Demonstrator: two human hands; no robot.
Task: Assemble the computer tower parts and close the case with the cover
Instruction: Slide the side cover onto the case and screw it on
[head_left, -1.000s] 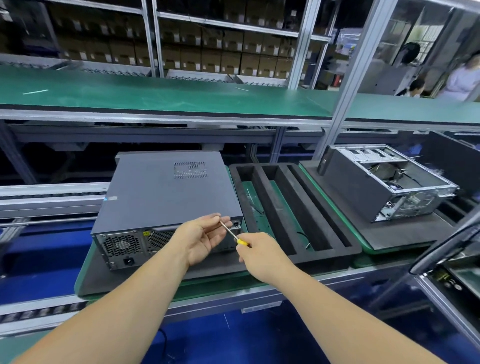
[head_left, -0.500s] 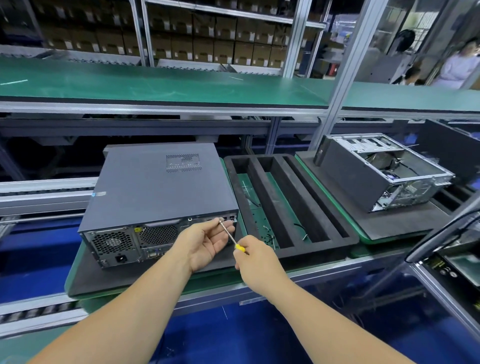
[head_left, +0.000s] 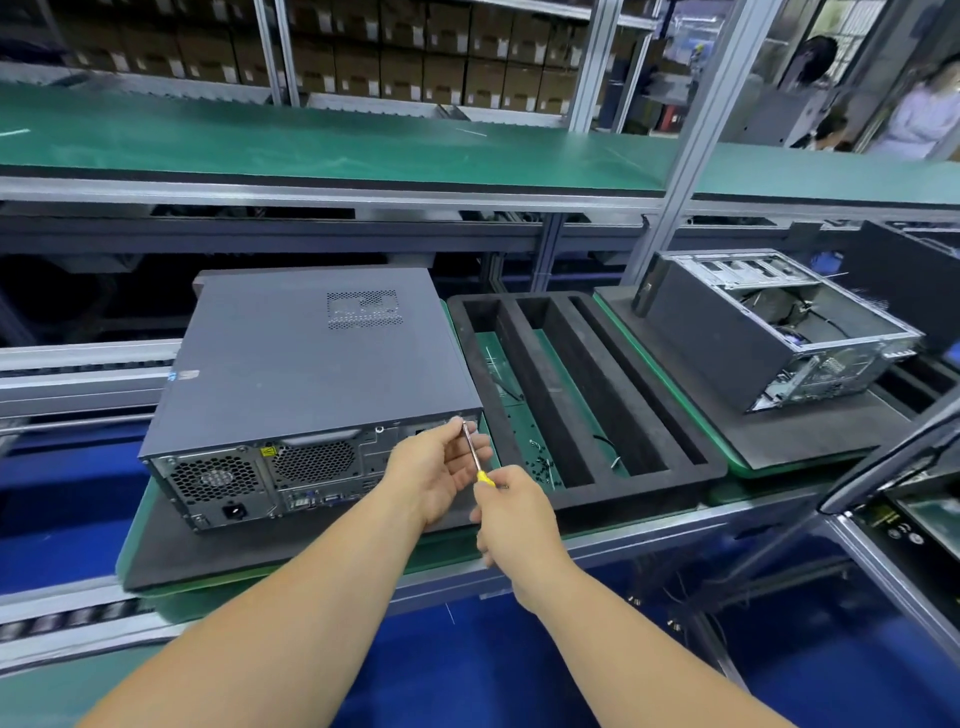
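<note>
Grey steel, cover on, the computer tower (head_left: 311, 374) is lying on its side on the left foam pad (head_left: 218, 551). At its rear right corner the screwdriver (head_left: 474, 454) shaft is being steadied by the curled left hand (head_left: 441, 467), its tip now raised against the case edge, closer than a second ago. The yellow handle is being gripped by the right hand (head_left: 511, 514); a cover screw is probably being fastened.

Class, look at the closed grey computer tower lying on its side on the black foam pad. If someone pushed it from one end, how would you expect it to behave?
The closed tower looks like a rigid metal box, so it should move as one piece without flexing. It lies on its broad side, so tipping seems unlikely. The foam pad beneath probably grips it, so expect drag rather than an easy slide.
</note>
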